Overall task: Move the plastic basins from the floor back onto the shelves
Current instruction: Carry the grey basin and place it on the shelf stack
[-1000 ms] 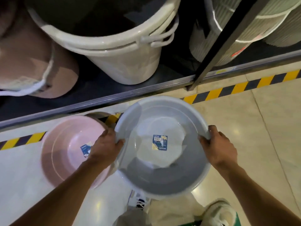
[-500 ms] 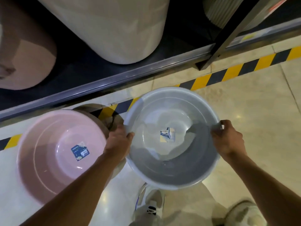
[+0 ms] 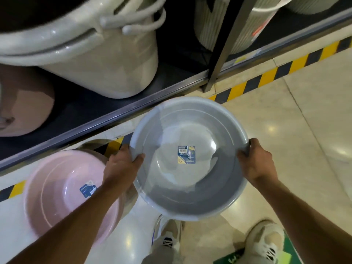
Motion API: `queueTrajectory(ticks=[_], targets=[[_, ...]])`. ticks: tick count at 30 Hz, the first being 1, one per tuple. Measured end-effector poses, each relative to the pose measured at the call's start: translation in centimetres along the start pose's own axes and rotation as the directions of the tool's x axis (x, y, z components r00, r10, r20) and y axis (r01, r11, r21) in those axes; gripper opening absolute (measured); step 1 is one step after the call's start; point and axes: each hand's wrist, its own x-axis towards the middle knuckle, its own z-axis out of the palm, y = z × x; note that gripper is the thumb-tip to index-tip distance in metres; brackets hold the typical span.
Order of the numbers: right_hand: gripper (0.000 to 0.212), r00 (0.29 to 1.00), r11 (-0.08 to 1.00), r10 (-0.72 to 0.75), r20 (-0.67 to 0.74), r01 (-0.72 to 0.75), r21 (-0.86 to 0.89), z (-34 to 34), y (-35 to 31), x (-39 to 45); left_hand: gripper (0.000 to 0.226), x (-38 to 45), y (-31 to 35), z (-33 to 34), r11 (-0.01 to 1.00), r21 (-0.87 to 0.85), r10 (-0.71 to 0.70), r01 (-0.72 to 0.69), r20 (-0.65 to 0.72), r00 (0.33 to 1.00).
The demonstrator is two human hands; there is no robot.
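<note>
Raised nearer the shelf [image 3: 118,113], the round grey basin [image 3: 190,195], blue-labelled, sits gripped by both hands [image 3: 122,168].

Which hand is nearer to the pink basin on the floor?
The left. The left hand grips the grey basin on its left rim, just above the pink basin edge. The right hand holds the opposite rim, far from it.

centre frame: left hand [image 3: 122,166] and right hand [image 3: 255,161] are gripping opposite rims of the grey basin [image 3: 190,191], thumbs lying inside | lower left: pink basin [image 3: 57,197] is sitting on the floor [image 3: 304,121] | top: white buckets [image 3: 95,60] are standing on the shelf [image 3: 95,115] | bottom: two sneakers [image 3: 266,242] are showing
</note>
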Motion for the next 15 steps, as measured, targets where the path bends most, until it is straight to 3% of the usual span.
queueTrajectory(ticks=[7, 15], targets=[[0.024, 0.988, 0.989, 0.072, -0.133, -0.054, 0.135, -14.6, 4.1, -4.3, 0.034, -7.7, 12.6, -5.9, 0.962, 0.134, 0.237, -0.237, 0.014, 0.971], [0.032, 0.904, 0.918, 0.317, -0.287, -0.217, 0.331, -28.1, 20.1, -14.3, 0.046, -19.6, 30.5, -4.3, 0.828, 0.169, 0.517, -0.534, 0.134, 0.845]])
